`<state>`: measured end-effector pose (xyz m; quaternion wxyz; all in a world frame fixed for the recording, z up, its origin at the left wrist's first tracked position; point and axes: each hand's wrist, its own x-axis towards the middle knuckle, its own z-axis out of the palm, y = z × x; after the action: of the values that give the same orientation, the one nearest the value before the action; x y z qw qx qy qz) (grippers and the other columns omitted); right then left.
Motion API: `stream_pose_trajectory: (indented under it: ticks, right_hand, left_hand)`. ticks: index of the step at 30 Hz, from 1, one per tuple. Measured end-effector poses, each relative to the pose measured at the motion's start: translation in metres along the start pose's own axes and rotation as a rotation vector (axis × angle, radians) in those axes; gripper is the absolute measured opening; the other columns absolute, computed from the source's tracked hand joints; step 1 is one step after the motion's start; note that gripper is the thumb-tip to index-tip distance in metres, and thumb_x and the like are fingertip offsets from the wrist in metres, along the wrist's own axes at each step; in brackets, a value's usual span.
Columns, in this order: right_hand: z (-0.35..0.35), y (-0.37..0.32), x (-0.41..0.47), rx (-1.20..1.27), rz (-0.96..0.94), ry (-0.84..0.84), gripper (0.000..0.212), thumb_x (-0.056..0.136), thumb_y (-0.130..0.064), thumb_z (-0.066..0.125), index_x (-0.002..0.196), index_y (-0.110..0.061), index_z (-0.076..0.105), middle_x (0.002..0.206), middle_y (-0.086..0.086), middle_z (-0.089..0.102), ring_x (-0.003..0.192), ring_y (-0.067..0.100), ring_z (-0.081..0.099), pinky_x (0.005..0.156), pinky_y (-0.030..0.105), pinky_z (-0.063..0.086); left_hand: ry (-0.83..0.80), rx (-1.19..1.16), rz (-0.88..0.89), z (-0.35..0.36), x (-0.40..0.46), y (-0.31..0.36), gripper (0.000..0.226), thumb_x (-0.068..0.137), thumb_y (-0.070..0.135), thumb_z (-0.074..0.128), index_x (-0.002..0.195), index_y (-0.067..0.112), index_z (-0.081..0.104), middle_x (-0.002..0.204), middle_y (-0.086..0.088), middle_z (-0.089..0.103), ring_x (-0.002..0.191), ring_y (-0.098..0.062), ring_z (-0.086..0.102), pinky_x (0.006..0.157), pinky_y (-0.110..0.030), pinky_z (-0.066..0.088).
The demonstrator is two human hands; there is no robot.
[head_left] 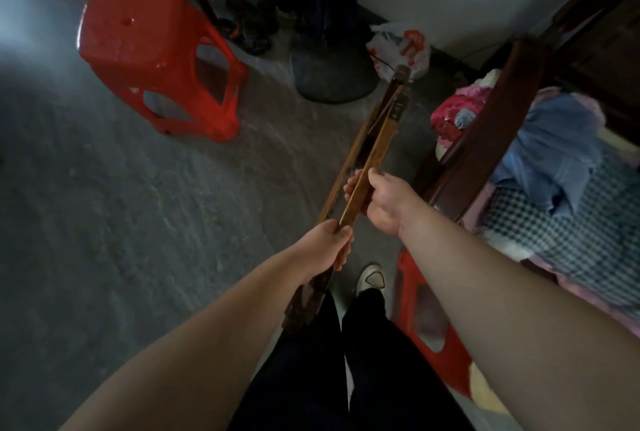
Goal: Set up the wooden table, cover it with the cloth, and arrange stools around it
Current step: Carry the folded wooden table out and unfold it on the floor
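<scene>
A folded wooden table (377, 139) stands on edge in front of me, seen as thin brown slats running from my legs up to a dark end near the wall. My left hand (329, 243) grips the near part of its top slat. My right hand (379, 200) holds the same slat a little farther along, fingers curled round it. One red plastic stool (152, 49) stands on the floor at the upper left. A second red stool (429, 330) sits low at my right, partly hidden by my right arm. No cloth for the table is identifiable.
A bed with a dark wooden frame (485, 139) and piled clothes (554, 150) fills the right side. A fan base (332, 70), a plastic bag (401, 46) and shoes (249, 22) lie by the far wall. Bare grey concrete floor (121, 222) spreads to the left.
</scene>
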<state>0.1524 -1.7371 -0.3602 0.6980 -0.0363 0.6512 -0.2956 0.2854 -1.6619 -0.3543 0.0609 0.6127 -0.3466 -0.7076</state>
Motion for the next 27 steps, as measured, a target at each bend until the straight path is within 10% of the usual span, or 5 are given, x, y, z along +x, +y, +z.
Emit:
stream_pose_trajectory:
  ticks: [16, 27]
  right_hand:
    - [0.004, 0.075, -0.166, -0.085, -0.069, -0.264, 0.026, 0.110, -0.025, 0.032, 0.113, -0.007, 0.050, 0.091, 0.011, 0.057, 0.089, 0.023, 0.060, 0.098, 0.041, 0.051]
    - [0.027, 0.188, -0.245, -0.243, -0.029, -0.406, 0.027, 0.110, -0.026, 0.032, 0.108, -0.008, 0.053, 0.090, 0.010, 0.056, 0.085, 0.022, 0.060, 0.082, 0.037, 0.053]
  left_hand:
    - [0.277, -0.106, 0.118, 0.055, -0.185, -0.064, 0.028, 0.105, 0.029, 0.043, 0.101, 0.008, 0.061, 0.074, -0.001, 0.058, 0.066, -0.017, 0.055, 0.071, -0.035, 0.050]
    - [0.372, -0.353, 0.141, 0.075, -0.288, -0.180, 0.031, 0.105, 0.029, 0.047, 0.110, 0.002, 0.061, 0.078, -0.002, 0.058, 0.067, -0.016, 0.056, 0.069, -0.035, 0.050]
